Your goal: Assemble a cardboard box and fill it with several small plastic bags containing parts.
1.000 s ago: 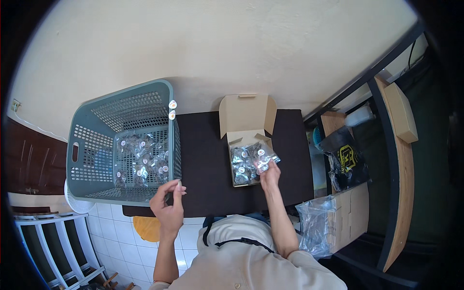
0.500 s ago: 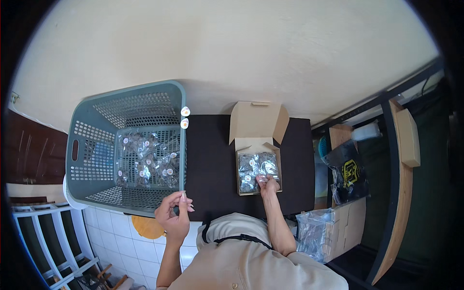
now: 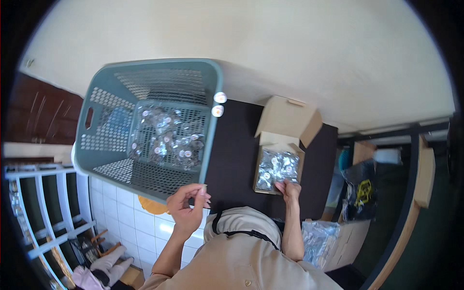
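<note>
My right hand (image 3: 289,189) is at the front of an open cardboard box (image 3: 257,190), its fingers closed on the near edge of a clear plastic packet (image 3: 288,169). Several such packets with dark contents and round white stickers fill the box. Beside the near right corner of a grey-green plastic basket (image 3: 145,192), my left hand (image 3: 189,205) is raised with fingers curled and thumb up. Whether something small sits in its fingers cannot be made out. Loose packets (image 3: 164,140) lie on the basket floor, and two round white stickers (image 3: 219,104) are on its right rim.
A dark tabletop (image 3: 232,150) carries the box and meets a pale wall (image 3: 290,43). On the right stand a shelf frame (image 3: 411,208), a black bag (image 3: 360,193) and a clear plastic bag (image 3: 319,239). An orange round seat (image 3: 153,205) is below the basket; a person (image 3: 104,268) sits lower left.
The whole view has swung, so basket and box appear shifted right and tilted. The packet under my right hand now shows its round sticker. My left hand keeps its curled pose.
</note>
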Demonstrator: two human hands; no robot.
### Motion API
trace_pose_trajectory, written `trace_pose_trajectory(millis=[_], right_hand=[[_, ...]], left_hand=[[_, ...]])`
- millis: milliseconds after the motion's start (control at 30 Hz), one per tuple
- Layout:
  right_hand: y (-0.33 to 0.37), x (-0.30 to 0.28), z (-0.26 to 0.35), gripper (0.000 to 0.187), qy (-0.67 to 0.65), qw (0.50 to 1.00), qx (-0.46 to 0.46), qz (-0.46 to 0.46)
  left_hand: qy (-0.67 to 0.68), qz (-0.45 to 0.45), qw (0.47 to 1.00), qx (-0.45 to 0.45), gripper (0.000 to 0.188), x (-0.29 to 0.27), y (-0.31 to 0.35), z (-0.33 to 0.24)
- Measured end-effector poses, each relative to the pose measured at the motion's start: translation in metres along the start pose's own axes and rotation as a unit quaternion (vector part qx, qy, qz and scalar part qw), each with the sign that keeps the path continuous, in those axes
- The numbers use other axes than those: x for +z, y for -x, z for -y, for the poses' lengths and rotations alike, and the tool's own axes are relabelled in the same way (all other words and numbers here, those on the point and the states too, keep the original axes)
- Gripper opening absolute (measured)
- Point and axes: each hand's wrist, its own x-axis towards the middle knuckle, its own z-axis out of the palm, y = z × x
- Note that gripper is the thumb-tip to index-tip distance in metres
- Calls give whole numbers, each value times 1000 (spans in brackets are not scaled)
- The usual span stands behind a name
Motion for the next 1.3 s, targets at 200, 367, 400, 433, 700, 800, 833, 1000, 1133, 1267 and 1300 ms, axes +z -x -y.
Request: trace_pose_trajectory(millis=[200,367,400,433,700,800,833,1000,1133,1267,1300], right_hand=[[4,-9,12,41,293,955,41,24],[21,-6,18,47,352,933,23,74],[23,-6,20,47,366,927,17,78],[24,-6,22,46,378,921,15,90],[27,-14,33,41,334,930,-5,155],[41,-22,38,39,327,934,-20,142],[41,-28,37,38,329,935,-21,131],[49,-48,30,34,332,934,-38,123],[56,-45,27,26,339,923,-118,140],[113,2,68,20,418,822,-357,149],[136,17,80,19,400,815,-391,149]], left_hand=[[132,162,961,-178,11,-42,-34,-2],[-110,118,980,-119,20,-96,-120,23],[-206,155,960,-111,22,-103,-141,33],[-299,191,929,-101,24,-110,-162,46],[-588,370,715,-76,37,-106,-250,240],[-479,377,787,-95,28,-95,-248,273],[-497,393,767,-100,23,-92,-243,271],[-411,405,809,-115,12,-98,-248,209],[-254,327,907,-74,12,-90,-232,110],[-250,163,951,80,28,-73,-184,4],[-289,119,943,119,33,-69,-164,-18]])
